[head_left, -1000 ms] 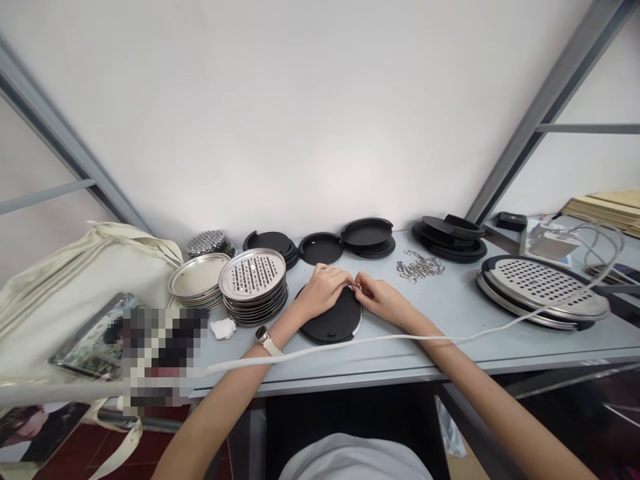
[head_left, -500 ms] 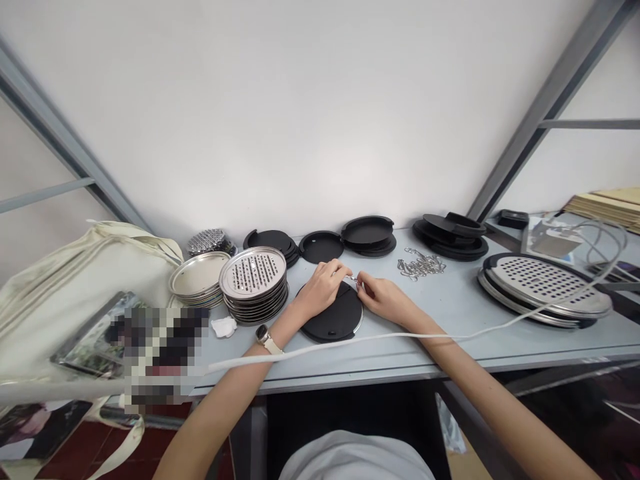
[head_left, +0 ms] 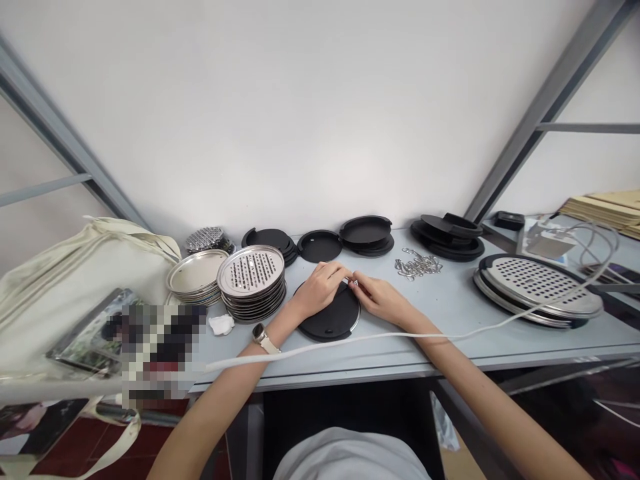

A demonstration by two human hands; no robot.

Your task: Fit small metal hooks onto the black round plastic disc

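My left hand [head_left: 320, 288] and my right hand [head_left: 380, 298] meet over the far edge of a round black disc with a metal rim [head_left: 331, 317] lying on the grey table [head_left: 450, 320]. Both hands are closed in a pinch on a small metal ring [head_left: 355, 283] held between their fingertips at the disc's rim. A watch sits on my left wrist. A pile of loose metal rings [head_left: 418, 265] lies just right of my right hand.
Stacked perforated metal discs [head_left: 251, 280] and plain metal plates [head_left: 196, 275] stand to the left. Black discs [head_left: 367, 235] line the back by the wall. Large finished discs [head_left: 537, 288] lie at the right. A white cable [head_left: 450, 332] crosses the front; a cloth bag [head_left: 75, 280] sits at left.
Both hands stay together at the disc's far rim, with only slight finger movement on the small ring. The view has shifted a little.
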